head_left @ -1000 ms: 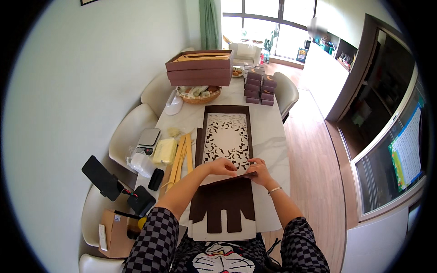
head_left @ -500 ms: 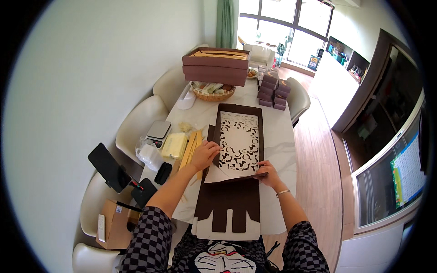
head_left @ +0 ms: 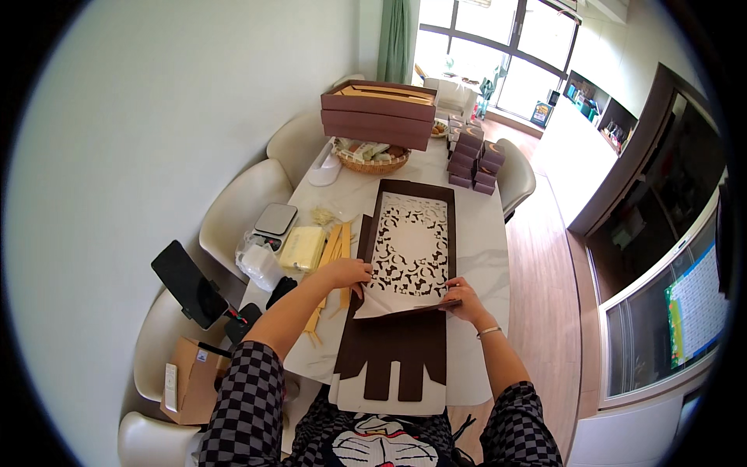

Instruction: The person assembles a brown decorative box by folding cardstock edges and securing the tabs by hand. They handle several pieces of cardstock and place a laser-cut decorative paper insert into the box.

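Observation:
A dark brown cardboard box (head_left: 451, 233), partly folded, lies lengthwise on the table before me. Its far walls stand up, and a white panel with curly cut-outs (head_left: 410, 237) covers the inside. My left hand (head_left: 348, 276) has its fingers closed on the near left corner, thumb side toward the panel. At the near right corner my right hand (head_left: 464, 302) pinches the brown side wall and the end fold. Between both hands the near white edge is raised and slightly bent. A long brown flap (head_left: 389, 342) with slots and a pale tip extends toward me.
Left lie yellow strips (head_left: 331, 253), a yellow pack (head_left: 302, 247), a kitchen scale (head_left: 276, 219) and a phone on a stand (head_left: 188, 284). Beyond, stacked brown trays (head_left: 379, 121) sit above a wicker basket (head_left: 369, 162); small purple boxes (head_left: 463, 165) are piled right.
My left hand has slid toward me along the box's left side to its near corner. The right hand keeps its grip at the right corner. The whole view has shifted slightly.

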`<act>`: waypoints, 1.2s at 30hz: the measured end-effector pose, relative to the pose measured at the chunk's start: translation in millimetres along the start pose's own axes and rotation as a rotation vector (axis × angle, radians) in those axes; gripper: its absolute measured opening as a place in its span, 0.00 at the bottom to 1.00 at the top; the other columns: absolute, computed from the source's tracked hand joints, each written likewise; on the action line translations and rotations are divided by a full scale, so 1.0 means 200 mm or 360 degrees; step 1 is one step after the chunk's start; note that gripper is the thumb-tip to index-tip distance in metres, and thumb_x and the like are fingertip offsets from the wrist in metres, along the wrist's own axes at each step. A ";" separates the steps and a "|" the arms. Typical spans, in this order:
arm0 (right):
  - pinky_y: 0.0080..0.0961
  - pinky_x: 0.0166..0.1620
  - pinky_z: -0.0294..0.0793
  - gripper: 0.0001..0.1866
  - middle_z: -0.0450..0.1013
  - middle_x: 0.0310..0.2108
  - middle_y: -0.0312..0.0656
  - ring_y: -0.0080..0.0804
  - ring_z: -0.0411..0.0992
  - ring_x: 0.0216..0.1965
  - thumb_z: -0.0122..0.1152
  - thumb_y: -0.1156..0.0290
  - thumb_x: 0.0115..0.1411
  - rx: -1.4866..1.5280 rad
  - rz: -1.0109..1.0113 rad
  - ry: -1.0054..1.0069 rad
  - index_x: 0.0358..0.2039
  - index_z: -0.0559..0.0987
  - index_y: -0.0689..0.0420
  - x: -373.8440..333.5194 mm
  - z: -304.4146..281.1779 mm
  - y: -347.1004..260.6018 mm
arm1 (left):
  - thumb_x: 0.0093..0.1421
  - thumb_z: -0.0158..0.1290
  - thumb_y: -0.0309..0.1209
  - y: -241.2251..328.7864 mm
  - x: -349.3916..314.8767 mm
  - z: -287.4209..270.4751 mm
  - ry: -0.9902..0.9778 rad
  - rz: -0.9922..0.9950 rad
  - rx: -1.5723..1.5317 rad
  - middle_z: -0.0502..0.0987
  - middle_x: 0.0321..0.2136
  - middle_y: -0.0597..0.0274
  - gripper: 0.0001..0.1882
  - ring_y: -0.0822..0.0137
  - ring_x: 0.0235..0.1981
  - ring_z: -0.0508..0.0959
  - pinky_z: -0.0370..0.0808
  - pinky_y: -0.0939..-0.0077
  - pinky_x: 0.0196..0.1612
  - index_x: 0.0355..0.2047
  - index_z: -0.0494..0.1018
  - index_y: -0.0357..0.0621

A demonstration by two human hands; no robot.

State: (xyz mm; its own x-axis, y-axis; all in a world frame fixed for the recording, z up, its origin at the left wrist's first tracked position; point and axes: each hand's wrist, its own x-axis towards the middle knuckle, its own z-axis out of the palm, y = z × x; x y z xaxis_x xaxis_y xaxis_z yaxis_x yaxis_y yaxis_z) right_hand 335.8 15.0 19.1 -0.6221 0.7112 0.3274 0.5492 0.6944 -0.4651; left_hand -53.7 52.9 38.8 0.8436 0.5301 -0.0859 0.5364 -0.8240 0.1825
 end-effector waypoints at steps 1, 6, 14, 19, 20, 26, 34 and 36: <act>0.32 0.49 0.73 0.09 0.78 0.25 0.30 0.37 0.69 0.48 0.77 0.71 0.38 0.0005 0.0001 -0.0012 0.21 0.83 0.49 0.00 0.00 0.00 | 0.49 0.63 0.46 0.00 0.02 0.00 0.0003 0.0009 0.0013 0.72 0.42 0.63 0.21 0.57 0.45 0.73 0.74 0.62 0.46 0.36 0.77 0.46; 0.32 0.49 0.72 0.10 0.77 0.24 0.31 0.37 0.70 0.49 0.78 0.72 0.38 -0.0059 -0.0018 0.0009 0.22 0.83 0.51 -0.02 0.00 0.01 | 0.53 0.61 0.49 0.00 0.01 0.01 0.0150 0.0072 -0.0057 0.70 0.36 0.60 0.20 0.55 0.40 0.74 0.74 0.62 0.40 0.30 0.75 0.43; 0.33 0.52 0.70 0.12 0.75 0.21 0.32 0.36 0.70 0.51 0.79 0.72 0.36 0.0389 0.0299 0.0287 0.20 0.81 0.55 -0.08 -0.03 0.03 | 0.59 0.58 0.38 0.11 0.04 0.01 0.0548 0.0035 -0.0489 0.71 0.27 0.54 0.15 0.50 0.32 0.75 0.72 0.60 0.35 0.24 0.74 0.39; 0.34 0.56 0.68 0.12 0.77 0.24 0.33 0.37 0.70 0.51 0.80 0.73 0.35 0.0338 0.0340 0.0380 0.20 0.82 0.53 -0.07 -0.02 0.04 | 0.55 0.61 0.36 0.12 0.11 0.12 0.0571 -0.0104 -0.0632 0.74 0.26 0.52 0.11 0.50 0.32 0.76 0.72 0.61 0.36 0.25 0.76 0.39; 0.35 0.57 0.68 0.12 0.78 0.26 0.33 0.37 0.70 0.52 0.80 0.73 0.35 0.0209 0.0306 0.0417 0.20 0.82 0.53 -0.08 -0.02 0.04 | 0.54 0.61 0.36 0.12 0.12 0.13 0.0558 -0.0115 -0.0638 0.74 0.26 0.52 0.12 0.50 0.32 0.76 0.73 0.60 0.36 0.25 0.76 0.39; 0.36 0.56 0.70 0.12 0.80 0.37 0.36 0.38 0.72 0.50 0.78 0.76 0.36 0.0000 0.0161 0.0512 0.23 0.82 0.53 -0.13 -0.05 0.12 | 0.52 0.62 0.40 0.12 0.18 0.11 0.0696 -0.0093 -0.0585 0.74 0.27 0.51 0.15 0.48 0.33 0.76 0.72 0.59 0.37 0.24 0.76 0.38; 0.24 0.42 0.80 0.10 0.75 0.48 0.41 0.29 0.76 0.39 0.70 0.88 0.44 0.0854 0.0746 0.0214 0.27 0.83 0.62 -0.25 -0.22 0.21 | 0.50 0.61 0.28 0.24 0.25 0.06 0.0699 0.0128 -0.0822 0.77 0.27 0.51 0.11 0.54 0.27 0.79 0.75 0.67 0.31 0.33 0.78 0.36; 0.24 0.41 0.81 0.10 0.75 0.48 0.41 0.30 0.76 0.38 0.70 0.89 0.44 0.0929 0.0746 0.0176 0.27 0.83 0.61 -0.26 -0.24 0.21 | 0.45 0.57 0.24 0.26 0.26 0.06 0.0630 0.0116 -0.0790 0.77 0.29 0.51 0.14 0.56 0.26 0.79 0.77 0.69 0.32 0.35 0.79 0.36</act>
State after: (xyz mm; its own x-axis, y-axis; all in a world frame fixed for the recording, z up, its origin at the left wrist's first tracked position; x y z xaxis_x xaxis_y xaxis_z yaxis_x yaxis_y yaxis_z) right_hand 419.0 12.9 21.7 -0.3198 0.9459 0.0544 0.3386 0.1678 -0.9259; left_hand 17.8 35.4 31.3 0.7531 0.5882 0.2948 0.3222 -0.7204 0.6142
